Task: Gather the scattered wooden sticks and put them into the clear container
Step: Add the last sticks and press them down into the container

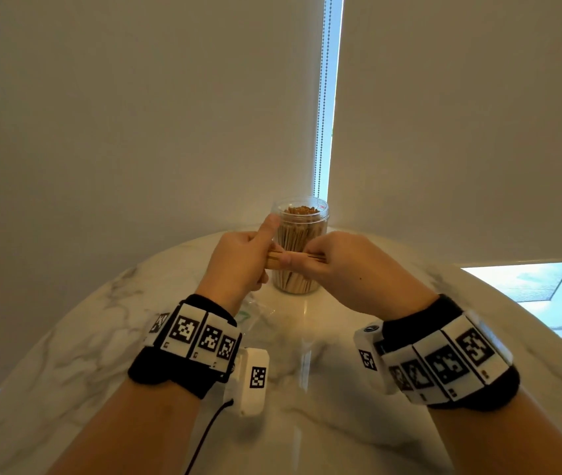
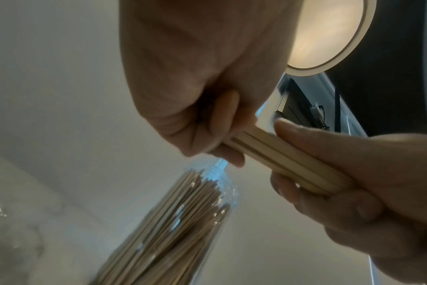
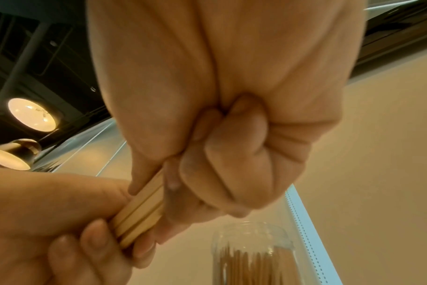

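A small bundle of wooden sticks (image 1: 277, 261) lies level in the air just in front of the clear container (image 1: 301, 279). My left hand (image 1: 248, 265) grips one end of it, thumb raised. My right hand (image 1: 320, 260) pinches the other end. The container stands upright and uncapped on the marble table (image 1: 101, 337), packed with several upright sticks. In the left wrist view the sticks (image 2: 280, 160) run between my left hand (image 2: 202, 119) and right hand (image 2: 354, 183), above the container (image 2: 183, 221). The right wrist view shows the sticks (image 3: 139, 210) between my right hand (image 3: 207, 173) and left hand (image 3: 61, 221).
A crumpled clear plastic wrapper (image 1: 255, 313) lies on the table below my left hand. Roller blinds and a bead chain (image 1: 322, 97) hang directly behind the container. The round table's edge curves away on both sides, with a window sill (image 1: 547, 303) to the right.
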Available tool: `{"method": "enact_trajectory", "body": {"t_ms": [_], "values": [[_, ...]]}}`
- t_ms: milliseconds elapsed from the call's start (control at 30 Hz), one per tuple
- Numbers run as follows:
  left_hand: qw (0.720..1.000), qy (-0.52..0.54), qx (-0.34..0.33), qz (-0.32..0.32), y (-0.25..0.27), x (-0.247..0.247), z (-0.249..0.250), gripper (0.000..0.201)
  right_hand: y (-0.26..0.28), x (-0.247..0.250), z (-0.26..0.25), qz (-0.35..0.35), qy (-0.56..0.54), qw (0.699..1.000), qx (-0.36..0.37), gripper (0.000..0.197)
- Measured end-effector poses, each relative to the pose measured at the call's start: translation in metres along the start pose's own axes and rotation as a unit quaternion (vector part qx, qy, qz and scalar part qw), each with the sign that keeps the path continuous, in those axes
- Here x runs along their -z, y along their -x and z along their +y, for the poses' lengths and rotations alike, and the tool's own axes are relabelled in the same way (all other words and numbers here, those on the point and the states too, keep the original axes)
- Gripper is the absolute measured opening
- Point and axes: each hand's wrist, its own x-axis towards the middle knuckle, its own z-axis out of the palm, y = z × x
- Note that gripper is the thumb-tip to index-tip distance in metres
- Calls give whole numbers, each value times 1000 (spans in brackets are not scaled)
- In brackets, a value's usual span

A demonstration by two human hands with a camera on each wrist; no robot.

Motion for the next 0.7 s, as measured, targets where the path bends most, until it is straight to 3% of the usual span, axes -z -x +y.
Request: {"method": "enact_trajectory", "body": {"t_ms": [100, 167, 300, 467, 567, 700], "values": [[997, 44, 60, 6, -5, 1, 5, 68, 1, 14, 10, 4, -7, 999, -31, 57], [997, 58, 55, 12, -14, 1, 6, 73, 1, 27, 18, 47, -35, 997, -57, 56], [998, -13, 13, -56, -36, -5, 12, 115, -8, 52, 25, 129, -64, 984, -105, 60], [992, -66, 18, -108, -68, -26, 8, 164, -80, 57, 25, 67, 81, 988, -116, 69], [989, -94, 2, -115, -73, -38, 0, 144, -117, 56, 21, -3, 183, 976, -119, 57], [991, -91, -20, -95, -80, -40, -13, 124, -138, 62, 12, -83, 338, 933, -91, 50]]}}
